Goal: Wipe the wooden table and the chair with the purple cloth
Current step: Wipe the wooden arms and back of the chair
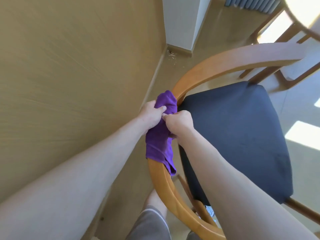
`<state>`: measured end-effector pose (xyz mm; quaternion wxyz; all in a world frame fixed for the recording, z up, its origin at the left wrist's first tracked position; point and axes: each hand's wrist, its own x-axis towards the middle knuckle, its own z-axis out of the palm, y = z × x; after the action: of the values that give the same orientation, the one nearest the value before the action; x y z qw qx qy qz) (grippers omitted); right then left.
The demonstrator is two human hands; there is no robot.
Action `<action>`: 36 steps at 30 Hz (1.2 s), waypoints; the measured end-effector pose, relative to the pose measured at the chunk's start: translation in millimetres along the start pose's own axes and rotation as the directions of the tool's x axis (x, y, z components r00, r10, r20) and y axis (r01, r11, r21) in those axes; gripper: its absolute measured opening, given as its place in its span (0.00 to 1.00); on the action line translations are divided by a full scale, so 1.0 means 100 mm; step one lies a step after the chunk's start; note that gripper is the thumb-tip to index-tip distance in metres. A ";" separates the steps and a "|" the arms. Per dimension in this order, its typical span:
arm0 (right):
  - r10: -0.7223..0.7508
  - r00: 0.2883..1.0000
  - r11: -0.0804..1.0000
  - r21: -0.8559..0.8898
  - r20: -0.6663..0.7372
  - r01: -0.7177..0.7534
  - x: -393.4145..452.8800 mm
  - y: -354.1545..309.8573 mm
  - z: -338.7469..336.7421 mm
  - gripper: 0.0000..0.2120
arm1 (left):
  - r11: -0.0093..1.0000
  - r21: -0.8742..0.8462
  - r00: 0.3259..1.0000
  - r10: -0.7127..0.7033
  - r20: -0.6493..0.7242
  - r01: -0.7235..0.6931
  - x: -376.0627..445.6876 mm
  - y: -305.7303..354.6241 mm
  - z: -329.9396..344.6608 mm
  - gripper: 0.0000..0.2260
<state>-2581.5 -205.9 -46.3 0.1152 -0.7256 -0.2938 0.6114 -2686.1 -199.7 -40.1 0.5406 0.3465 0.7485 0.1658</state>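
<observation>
The purple cloth (158, 144) is draped over the curved wooden back rail of the chair (216, 64), which has a dark padded seat (242, 135). My left hand (151, 113) grips the upper bunch of the cloth, thumb pressed into the fabric. My right hand (179, 122) pinches the cloth just beside it, knuckles up, at the inner side of the rail. Both hands meet over the rail. The round wooden table (304, 19) shows only as a bright blurred rim at the top right.
A tan wall (69, 84) runs close along the left, with a baseboard and small debris in the corner by a white pillar (181, 23). My leg in grey shorts (149, 224) stands behind the chair. Sunlit floor (303, 135) lies to the right.
</observation>
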 end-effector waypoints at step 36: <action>-0.152 0.966 0.938 0.278 -0.211 0.209 -0.10 0.42 0.27 0.20 | 0.991 -0.097 0.991 0.103 0.088 -0.095 0.16 -0.32 -0.02 0.11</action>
<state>-2596.5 -250.2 -65.9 0.3059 -0.7236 -0.2519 0.5650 -2701.9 -211.0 -70.7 0.5814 0.3651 0.6959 0.2108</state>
